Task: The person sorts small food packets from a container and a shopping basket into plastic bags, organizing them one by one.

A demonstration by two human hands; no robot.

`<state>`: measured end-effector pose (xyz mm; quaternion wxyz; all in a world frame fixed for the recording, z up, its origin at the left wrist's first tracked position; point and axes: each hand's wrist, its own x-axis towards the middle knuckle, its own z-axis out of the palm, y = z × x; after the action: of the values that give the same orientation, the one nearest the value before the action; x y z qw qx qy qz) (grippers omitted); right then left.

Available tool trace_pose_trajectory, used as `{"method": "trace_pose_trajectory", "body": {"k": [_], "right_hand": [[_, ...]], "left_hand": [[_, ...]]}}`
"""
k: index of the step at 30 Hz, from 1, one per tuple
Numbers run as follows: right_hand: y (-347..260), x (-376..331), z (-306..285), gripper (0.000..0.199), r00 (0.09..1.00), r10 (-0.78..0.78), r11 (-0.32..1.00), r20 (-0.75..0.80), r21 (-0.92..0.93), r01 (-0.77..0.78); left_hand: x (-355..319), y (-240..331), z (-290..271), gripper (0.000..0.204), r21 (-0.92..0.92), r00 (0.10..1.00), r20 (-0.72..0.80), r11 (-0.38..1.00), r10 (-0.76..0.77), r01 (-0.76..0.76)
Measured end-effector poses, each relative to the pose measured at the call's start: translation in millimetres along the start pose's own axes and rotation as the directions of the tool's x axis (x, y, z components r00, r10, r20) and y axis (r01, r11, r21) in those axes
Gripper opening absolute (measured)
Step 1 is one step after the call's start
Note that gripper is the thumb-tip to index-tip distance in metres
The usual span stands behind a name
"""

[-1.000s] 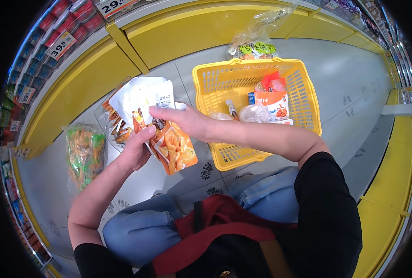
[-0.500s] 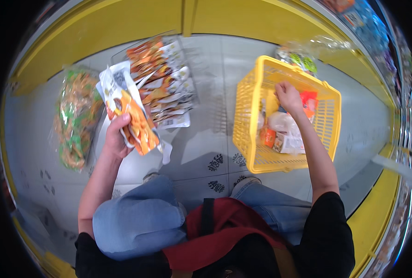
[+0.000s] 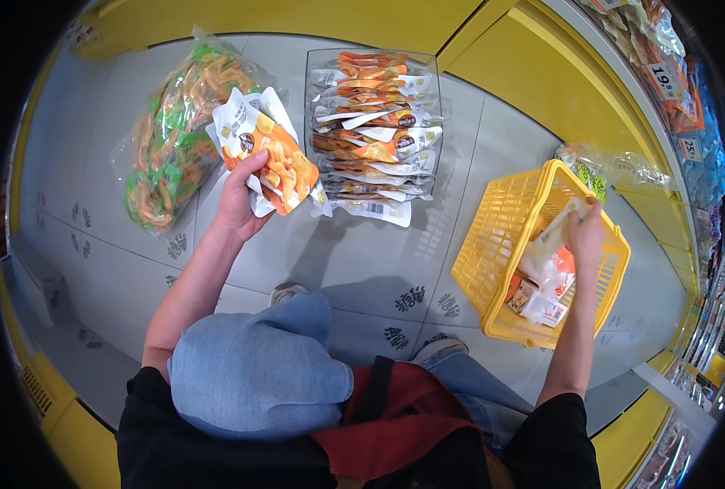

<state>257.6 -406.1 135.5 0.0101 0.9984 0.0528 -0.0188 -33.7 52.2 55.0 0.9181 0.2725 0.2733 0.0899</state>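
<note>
My left hand (image 3: 244, 200) is closed around several orange-and-white snack pouches (image 3: 274, 159), fanned slightly apart with the thumb on top. Just right of them, a clear tray (image 3: 438, 90) on the floor holds a packed row of similar pouches (image 3: 379, 122). Over the yellow basket (image 3: 501, 236) at the right, my right hand (image 3: 587, 232) is closed with its fingers on a pale plastic packet (image 3: 557, 226). Lower in the basket lie a small box (image 3: 523, 293) and white and orange packages (image 3: 552, 275), partly hidden by my forearm.
A large clear bag (image 3: 183, 122) of orange and green packages lies at the far left. Clear plastic packaging (image 3: 636, 167) sits behind the basket. Yellow cabinet fronts (image 3: 338, 20) border the floor, and shelves with hanging bags (image 3: 664, 73) rise at the right. My knees are close below.
The view has shifted, so the floor items appear farther right. My right hand, a fist over the basket before, now has a pale packet at its fingers. My left hand still holds the pouches.
</note>
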Motion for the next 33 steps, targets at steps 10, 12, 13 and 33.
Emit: {"method": "trace_pose_trajectory", "body": {"k": [10,12,13,33], "right_hand": [[-154,6,-77,0.032,0.649,-0.572,0.164,0.502,0.845,-0.509],[-199,20,-46,0.032,0.571,-0.628,0.078,0.529,0.773,-0.63],[-216,31,-26,0.032,0.552,-0.658,0.095,0.513,0.783,-0.615],[-311,47,15,0.044,0.662,-0.653,0.757,0.368,0.304,0.578]], "left_hand": [[3,0,5,0.048,-0.037,0.999,0.032,0.999,0.03,-0.029],[3,-2,5,0.048,-0.051,0.999,0.032,0.998,0.029,-0.027],[3,-2,5,0.048,-0.053,0.999,0.03,0.998,0.03,-0.028],[13,-8,5,0.05,0.005,0.998,0.064,1.0,-0.027,0.026]]}}
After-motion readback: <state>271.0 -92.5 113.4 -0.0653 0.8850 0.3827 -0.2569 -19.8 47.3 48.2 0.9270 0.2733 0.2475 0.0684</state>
